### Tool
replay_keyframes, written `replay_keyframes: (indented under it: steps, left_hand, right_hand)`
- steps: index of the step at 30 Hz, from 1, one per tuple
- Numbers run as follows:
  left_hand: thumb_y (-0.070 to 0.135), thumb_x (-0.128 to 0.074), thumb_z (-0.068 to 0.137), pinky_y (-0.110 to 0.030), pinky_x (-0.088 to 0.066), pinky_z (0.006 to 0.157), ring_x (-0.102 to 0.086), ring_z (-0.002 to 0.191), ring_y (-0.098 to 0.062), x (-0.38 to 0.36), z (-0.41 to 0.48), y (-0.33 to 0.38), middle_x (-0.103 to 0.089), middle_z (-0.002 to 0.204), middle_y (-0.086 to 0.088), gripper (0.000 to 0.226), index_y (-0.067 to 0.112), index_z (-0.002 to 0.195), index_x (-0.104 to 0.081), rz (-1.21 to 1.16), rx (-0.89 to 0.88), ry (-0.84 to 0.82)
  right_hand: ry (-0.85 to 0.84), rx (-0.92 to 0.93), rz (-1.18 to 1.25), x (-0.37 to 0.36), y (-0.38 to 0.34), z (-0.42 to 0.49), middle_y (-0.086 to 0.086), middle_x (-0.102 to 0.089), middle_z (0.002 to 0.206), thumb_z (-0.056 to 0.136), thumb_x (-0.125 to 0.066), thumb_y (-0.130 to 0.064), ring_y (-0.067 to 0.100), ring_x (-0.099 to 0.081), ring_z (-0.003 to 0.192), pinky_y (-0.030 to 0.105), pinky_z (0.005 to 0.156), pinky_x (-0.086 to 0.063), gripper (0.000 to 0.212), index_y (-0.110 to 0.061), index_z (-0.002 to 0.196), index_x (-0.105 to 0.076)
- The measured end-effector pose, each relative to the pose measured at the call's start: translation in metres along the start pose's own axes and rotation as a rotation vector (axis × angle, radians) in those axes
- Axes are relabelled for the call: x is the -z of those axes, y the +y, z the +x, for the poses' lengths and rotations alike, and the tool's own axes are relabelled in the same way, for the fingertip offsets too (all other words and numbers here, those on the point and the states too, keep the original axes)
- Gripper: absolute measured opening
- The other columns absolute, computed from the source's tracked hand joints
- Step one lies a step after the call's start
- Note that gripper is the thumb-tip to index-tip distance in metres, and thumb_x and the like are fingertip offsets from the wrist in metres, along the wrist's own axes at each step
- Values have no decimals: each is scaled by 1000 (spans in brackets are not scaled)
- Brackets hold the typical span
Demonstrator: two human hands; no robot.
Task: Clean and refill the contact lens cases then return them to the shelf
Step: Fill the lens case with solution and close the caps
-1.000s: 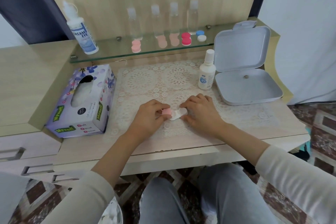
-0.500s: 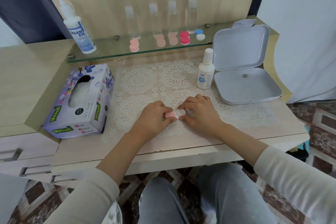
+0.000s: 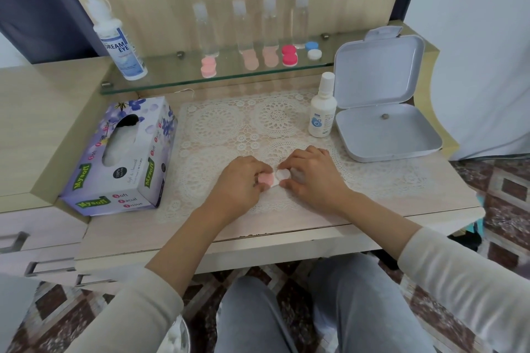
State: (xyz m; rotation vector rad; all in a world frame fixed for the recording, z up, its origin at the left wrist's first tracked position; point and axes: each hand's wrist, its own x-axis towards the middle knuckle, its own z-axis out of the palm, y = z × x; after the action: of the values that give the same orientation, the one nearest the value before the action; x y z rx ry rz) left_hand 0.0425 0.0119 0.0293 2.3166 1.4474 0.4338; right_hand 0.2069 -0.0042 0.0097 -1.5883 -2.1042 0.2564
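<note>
Since 1 s ago your hands barely shifted; they've closed in tighter on the contact lens case (image 3: 272, 177), which sits on the lace mat (image 3: 229, 129) near the front-centre of the worktop (image 3: 415, 195). L hand (image 3: 241, 180): fingers curled round the pink cap end, pinching it. R hand (image 3: 312, 175): thumb + forefinger pinched on the white cap end, other fingers resting on the mat. Can't tell if either cap is loose.

Tissue box (image 3: 123, 157) at the worktop's left edge. Small solution bottle (image 3: 322, 106) upright toward the back right, just beside the open grey box (image 3: 387, 112) at the right edge, lid standing up.

Glass shelf (image 3: 172, 77) along the back: big DREAM EYE bottle (image 3: 117, 37) at left end, four clear bottles (image 3: 252, 26) in a row, w/ pink case (image 3: 208, 67), red case (image 3: 289, 55) and blue-white case (image 3: 313, 50) in front of them.
</note>
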Motion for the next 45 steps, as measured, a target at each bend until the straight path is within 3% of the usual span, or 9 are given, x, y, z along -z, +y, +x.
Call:
replay_keyframes:
  steps: [2, 8, 14, 19, 24, 31, 37, 41, 45]
  left_hand:
    - [2, -65, 78, -19, -32, 85, -49, 95, -12, 3, -1, -2, -63, 110, 0, 36, 17, 110, -66, -57, -39, -39]
    - [42, -75, 70, -27, -45, 69, -56, 78, -12, 0, 1, 4, -59, 83, 5, 39, 14, 93, -63, 17, 170, 25]
    - [26, -65, 83, -21, -30, 71, -49, 90, -20, -9, 1, 1, -53, 95, -7, 26, 8, 101, -67, 69, 50, 64]
    - [10, -65, 82, -15, -25, 71, -49, 88, -21, -11, 2, -7, -46, 91, -1, 23, 4, 104, -67, -8, -34, 71]
    - [13, -67, 81, -10, -30, 73, -48, 88, -14, -15, -3, -12, -49, 94, 1, 25, 7, 106, -66, -107, -37, 114]
    - [17, -75, 74, -2, -34, 81, -51, 90, -8, -15, -9, -17, -54, 99, 0, 51, 5, 120, -57, -232, -11, 141]
    - [15, -77, 72, -13, -38, 90, -52, 95, -10, -18, -15, -20, -57, 106, -3, 53, 7, 120, -57, -317, 4, 189]
    - [19, -75, 73, -25, -36, 95, -51, 101, -14, -23, -17, -23, -56, 107, 4, 51, 13, 121, -58, -289, -1, 203]
    - [21, -71, 78, -6, -29, 85, -46, 94, -12, -26, -15, -20, -54, 98, 6, 46, 19, 122, -57, -259, -6, 227]
  right_hand:
    - [10, 9, 9, -1, 1, 0, -1, -65, 99, 79, -68, -25, 23, -50, 90, 34, 84, -30, 22, -16, 99, -69]
    - [-21, -7, -15, 2, -1, 1, -4, -63, 107, 82, -65, -29, 19, -47, 96, 29, 86, -25, 28, -17, 107, -67]
    - [-24, -11, -12, 2, -1, 2, -3, -65, 105, 80, -67, -30, 21, -48, 94, 31, 85, -28, 27, -16, 103, -68]
    - [-45, -18, -22, 3, -2, 2, -2, -66, 105, 80, -68, -31, 22, -49, 95, 34, 90, -32, 28, -16, 104, -68]
    - [-205, -3, -216, 16, -7, 8, -5, -56, 125, 84, -58, -43, 19, -40, 119, 41, 112, -10, 44, -24, 124, -56]
    - [-248, -134, -238, 38, 8, 7, 3, -48, 132, 89, -56, -27, 26, -43, 119, 36, 93, -40, 44, -19, 131, -49]
    - [-251, -113, -301, 39, 12, 3, 6, -56, 111, 87, -48, -5, 26, -49, 103, 31, 73, -43, 36, -19, 117, -62]
    - [-215, -117, -269, 39, 5, 4, 8, -55, 113, 90, -48, -12, 27, -52, 102, 32, 78, -44, 33, -17, 121, -58]
    - [-154, -98, -143, 38, -14, 12, 9, -54, 112, 91, -52, -17, 27, -54, 98, 32, 84, -42, 29, -13, 118, -60]
